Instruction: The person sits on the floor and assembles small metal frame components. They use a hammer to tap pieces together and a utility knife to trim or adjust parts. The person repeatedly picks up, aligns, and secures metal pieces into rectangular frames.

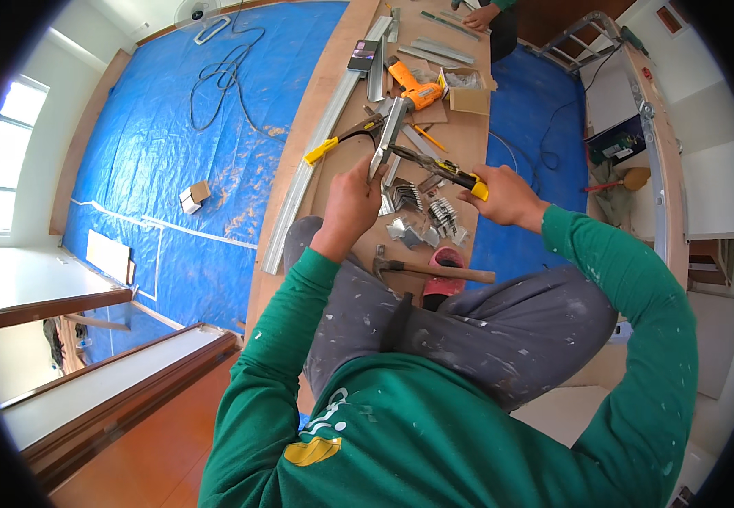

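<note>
My left hand (350, 207) is closed around the lower end of a silver metal channel (392, 131), which slants up and away. In my right hand (506, 196) are metal snips (439, 168) with black and yellow handles. Their jaws reach the channel's side just above my left fingers; whether they bite into it cannot be made out. Beyond the channel lie an orange cordless drill (417, 89) and a tool with a yellow grip (322, 151). Below the snips sit several ribbed metal clips (443, 216) and bent brackets (409, 231). A claw hammer (439, 270) rests near my legs.
Long metal channels (312, 161) line the board's left edge. A phone (362, 54), a pencil (428, 138) and an opened carton (468, 97) lie farther off. Another person's hand (481, 17) shows at the top. Blue sheeting (164, 161) with a cable (227, 76) covers the floor.
</note>
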`<state>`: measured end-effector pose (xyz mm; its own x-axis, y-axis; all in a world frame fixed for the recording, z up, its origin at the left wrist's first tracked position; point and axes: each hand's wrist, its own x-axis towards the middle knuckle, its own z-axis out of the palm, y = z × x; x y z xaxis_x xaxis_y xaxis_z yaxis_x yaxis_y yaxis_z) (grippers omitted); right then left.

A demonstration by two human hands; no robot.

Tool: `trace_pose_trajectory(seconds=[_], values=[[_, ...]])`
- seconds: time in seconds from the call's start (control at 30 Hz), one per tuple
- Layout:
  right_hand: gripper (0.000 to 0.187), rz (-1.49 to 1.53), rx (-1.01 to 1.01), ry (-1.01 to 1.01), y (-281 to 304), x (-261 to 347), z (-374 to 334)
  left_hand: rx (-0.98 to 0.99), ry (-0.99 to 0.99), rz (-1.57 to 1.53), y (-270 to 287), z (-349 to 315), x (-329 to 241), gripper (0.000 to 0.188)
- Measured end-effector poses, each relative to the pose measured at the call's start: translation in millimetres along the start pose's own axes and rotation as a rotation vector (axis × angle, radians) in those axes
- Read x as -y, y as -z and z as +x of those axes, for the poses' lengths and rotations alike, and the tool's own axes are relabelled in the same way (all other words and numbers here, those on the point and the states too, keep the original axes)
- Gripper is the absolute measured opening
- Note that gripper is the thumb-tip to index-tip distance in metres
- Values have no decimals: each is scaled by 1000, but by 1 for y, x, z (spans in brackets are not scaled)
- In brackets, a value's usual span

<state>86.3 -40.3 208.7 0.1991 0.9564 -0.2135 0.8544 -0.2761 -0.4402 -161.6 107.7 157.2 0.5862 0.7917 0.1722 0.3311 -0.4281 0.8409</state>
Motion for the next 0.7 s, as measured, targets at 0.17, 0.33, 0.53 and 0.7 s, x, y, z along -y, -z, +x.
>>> trace_pose_trajectory(seconds=[0.17,0.33,0.53,0.7], values=[[48,-30,108,80,-1,-19,26,-88,-38,80,-10,5,14,22],[63,74,280,45,-19,-57,47,-89,101,118,0,9,44,31],[80,-44,100,-77,-147,-77,21,223,346,-47,30,-7,35,46],[89,-198,24,76,-210,-52,10,375,491,-436,30,-21,24,44]])
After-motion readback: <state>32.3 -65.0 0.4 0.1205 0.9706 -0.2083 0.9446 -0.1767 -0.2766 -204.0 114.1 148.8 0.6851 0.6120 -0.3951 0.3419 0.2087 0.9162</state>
